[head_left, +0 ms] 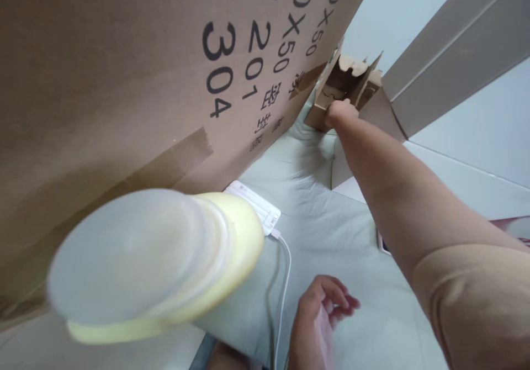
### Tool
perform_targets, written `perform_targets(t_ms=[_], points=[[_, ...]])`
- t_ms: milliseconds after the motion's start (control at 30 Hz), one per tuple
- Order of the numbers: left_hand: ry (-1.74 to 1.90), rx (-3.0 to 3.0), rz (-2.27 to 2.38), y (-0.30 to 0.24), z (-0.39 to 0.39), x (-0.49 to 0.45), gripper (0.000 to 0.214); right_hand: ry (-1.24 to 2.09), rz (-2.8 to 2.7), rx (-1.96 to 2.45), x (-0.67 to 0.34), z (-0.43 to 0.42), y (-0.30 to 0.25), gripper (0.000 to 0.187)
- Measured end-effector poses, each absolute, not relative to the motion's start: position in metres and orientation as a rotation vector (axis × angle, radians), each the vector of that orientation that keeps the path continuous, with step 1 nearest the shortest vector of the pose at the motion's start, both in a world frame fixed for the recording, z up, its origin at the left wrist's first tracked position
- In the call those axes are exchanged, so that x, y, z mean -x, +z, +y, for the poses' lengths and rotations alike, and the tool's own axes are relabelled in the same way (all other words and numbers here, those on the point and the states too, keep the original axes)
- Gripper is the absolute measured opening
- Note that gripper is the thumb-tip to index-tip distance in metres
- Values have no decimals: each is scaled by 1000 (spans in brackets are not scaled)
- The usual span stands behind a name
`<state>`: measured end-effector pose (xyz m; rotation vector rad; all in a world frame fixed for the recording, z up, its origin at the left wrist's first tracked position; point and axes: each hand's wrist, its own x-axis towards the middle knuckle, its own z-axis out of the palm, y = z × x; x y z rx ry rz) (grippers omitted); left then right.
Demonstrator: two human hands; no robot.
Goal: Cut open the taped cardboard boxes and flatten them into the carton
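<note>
At far carton (317, 116), reaching with right hand (342, 112) — can't tell finger grip; with left hand (318, 310) half-curled — likely needs sure grip.

"How is the right arm (385, 176) posed?"

"Stretched nearly straight from the near right toward the far side. The right grip (342, 112) shows its back; its fingers are mostly hidden, so I can't tell how tightly they close."

"And the left grip (313, 305)?"

"Near, a little right of the middle, well apart from the other. Its fingers curl loosely and point to the right."
</note>
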<state>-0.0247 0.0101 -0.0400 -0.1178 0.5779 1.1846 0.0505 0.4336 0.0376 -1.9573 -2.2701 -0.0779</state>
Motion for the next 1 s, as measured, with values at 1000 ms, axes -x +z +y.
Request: perform_targets(t_ms=[1000], points=[[1872,-1367,1130,-25,34,-72,46,109,-1837,1162,-355,-91,26,12]])
